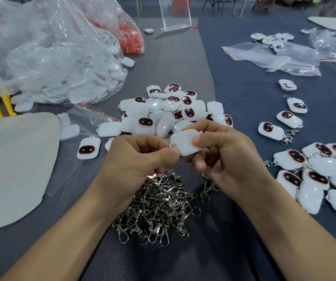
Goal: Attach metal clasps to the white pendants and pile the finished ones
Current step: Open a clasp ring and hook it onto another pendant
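Head view showed both hands working at frame centre, directly over the heap of metal clasps (159,205), likely so spares stayed within reach. The right hand (219,151) had its grip clamped on a white pendant (185,144), steadying it, while the left hand (138,159) pinched a clasp ring (172,146) against the pendant's corner, apparently to thread it. Unclasped pendants (169,110) lay just above on the table (244,78); finished ones (315,171) were piled at the right edge.

Left hand (136,159): fingers curled, thumb and forefinger pinching a clasp ring (172,146). Right hand (223,153): thumb and fingers gripping a white pendant (185,144). Both forearms bare, converging from the lower corners.
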`<control>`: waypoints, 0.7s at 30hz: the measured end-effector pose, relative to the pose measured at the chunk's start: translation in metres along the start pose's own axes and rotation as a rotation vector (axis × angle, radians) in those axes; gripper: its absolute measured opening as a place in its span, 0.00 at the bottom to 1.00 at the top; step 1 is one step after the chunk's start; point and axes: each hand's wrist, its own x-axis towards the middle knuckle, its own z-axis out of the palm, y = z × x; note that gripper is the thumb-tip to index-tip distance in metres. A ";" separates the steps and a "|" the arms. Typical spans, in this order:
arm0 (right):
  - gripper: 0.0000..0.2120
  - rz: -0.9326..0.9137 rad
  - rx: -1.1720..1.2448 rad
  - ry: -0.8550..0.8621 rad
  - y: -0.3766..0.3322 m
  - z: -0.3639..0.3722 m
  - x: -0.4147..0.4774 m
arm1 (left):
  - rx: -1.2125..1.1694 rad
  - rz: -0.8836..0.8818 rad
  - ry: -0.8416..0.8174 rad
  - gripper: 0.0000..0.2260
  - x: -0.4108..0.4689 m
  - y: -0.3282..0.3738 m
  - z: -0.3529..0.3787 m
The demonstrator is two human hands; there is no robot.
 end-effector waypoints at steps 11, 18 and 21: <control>0.09 -0.135 -0.040 -0.040 -0.006 0.001 -0.002 | 0.481 0.164 -0.037 0.06 0.002 -0.001 -0.010; 0.07 -0.130 -0.231 0.206 -0.002 0.000 0.000 | 0.418 0.224 0.142 0.09 0.005 -0.008 -0.005; 0.13 -0.092 -0.333 0.264 0.001 0.001 0.003 | 0.458 0.247 0.223 0.10 0.005 -0.010 -0.007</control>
